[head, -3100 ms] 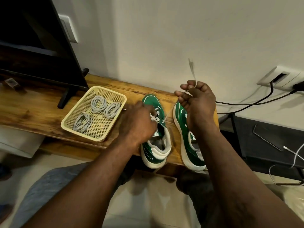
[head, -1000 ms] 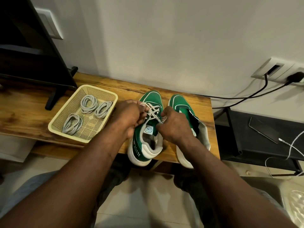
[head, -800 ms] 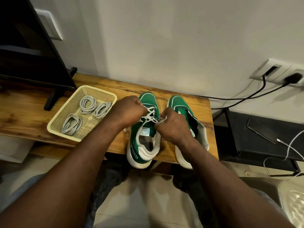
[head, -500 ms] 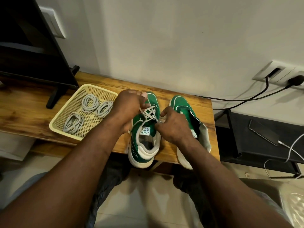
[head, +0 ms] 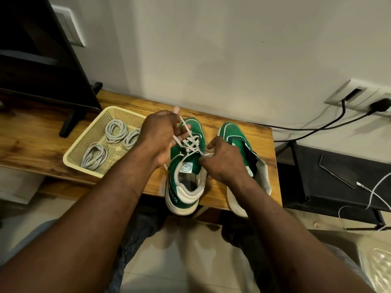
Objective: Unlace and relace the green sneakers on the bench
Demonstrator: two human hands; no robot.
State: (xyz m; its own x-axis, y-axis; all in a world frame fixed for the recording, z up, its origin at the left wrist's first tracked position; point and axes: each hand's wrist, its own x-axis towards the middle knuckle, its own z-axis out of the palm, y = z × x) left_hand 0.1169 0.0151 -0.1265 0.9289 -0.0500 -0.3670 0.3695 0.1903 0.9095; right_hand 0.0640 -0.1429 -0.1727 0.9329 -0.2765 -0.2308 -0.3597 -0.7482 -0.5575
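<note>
head view: lace (head: 189, 144) (right end) inside right hand (head: 224, 162)

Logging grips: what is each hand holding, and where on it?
Left hand grips one strand of the white shoelace, raised above the sneaker; right hand pinches the other beside the upper eyelets.

My left hand (head: 160, 134) and right hand (head: 224, 163) are bare, and so are both forearms, right back to the edges of the picture. Pale grey-blue cloth (head: 27, 233) shows beside each upper arm; whether it is a sleeve I cannot tell. Dark, mottled blue-grey trousers (head: 135, 240) cover my legs.
</note>
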